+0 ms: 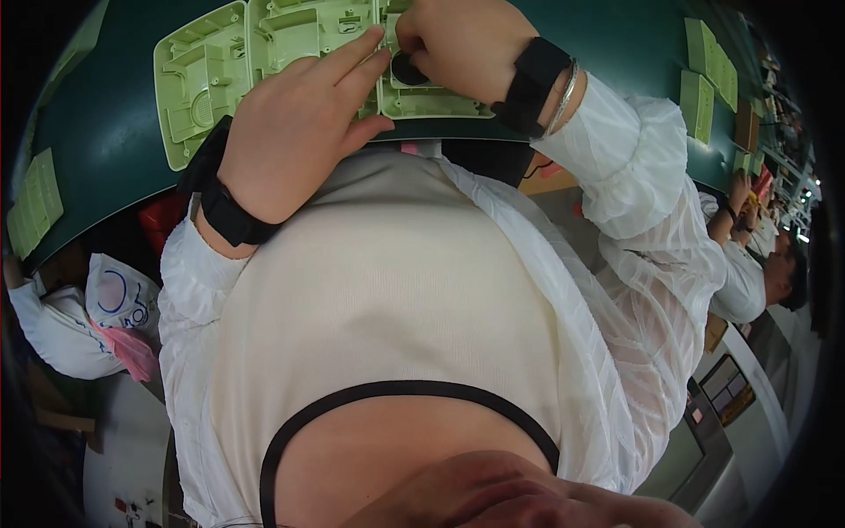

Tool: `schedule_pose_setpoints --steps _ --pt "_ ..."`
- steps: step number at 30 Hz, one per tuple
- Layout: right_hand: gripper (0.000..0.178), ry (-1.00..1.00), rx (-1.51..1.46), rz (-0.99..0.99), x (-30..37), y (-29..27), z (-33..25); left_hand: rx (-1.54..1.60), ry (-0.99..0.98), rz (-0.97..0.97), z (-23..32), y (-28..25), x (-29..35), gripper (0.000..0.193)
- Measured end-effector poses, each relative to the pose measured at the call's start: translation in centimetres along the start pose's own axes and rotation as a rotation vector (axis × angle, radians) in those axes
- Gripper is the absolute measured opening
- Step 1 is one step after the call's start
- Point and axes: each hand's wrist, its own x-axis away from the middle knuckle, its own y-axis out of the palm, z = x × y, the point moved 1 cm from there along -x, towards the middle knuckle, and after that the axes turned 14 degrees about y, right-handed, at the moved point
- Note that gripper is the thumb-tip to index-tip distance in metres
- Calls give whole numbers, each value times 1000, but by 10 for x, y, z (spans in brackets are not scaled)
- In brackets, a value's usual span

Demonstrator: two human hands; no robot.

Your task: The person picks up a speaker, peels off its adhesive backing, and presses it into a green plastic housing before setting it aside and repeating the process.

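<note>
Light green plastic housings with molded ribs and compartments lie side by side on the dark green tabletop at the top: a left housing (198, 75), a middle housing (304, 31) and a right housing (436, 106). My left hand (299, 128) rests over the middle one, fingers stretched out, their tips reaching to the edge of the right one. Over the right housing, my right hand (466, 44) has curled fingers, with the tips on a black round part (407, 70). That hand partly hides the part and the housing. Both wrists wear black bands.
More light green housings (697, 106) lie along the table (607, 35) at the right, and another green piece (35, 202) is at the far left. A co-worker (753, 264) sits at the right. Someone in white clothing (66, 334) is at the left.
</note>
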Motion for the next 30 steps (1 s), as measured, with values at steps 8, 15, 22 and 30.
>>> schedule_pose_setpoints --steps 8,15,22,30 --pt "17 -20 29 13 -1 -1 -4 -3 9 17 0 4 2 57" --pt "16 -24 35 25 -7 7 -5 45 -42 6 2 2 0 55" --pt "12 -172 -140 338 15 -4 18 16 -28 31 0 3 0 55" --pt "60 -258 -166 426 73 36 16 -6 18 30 1 4 0 55"
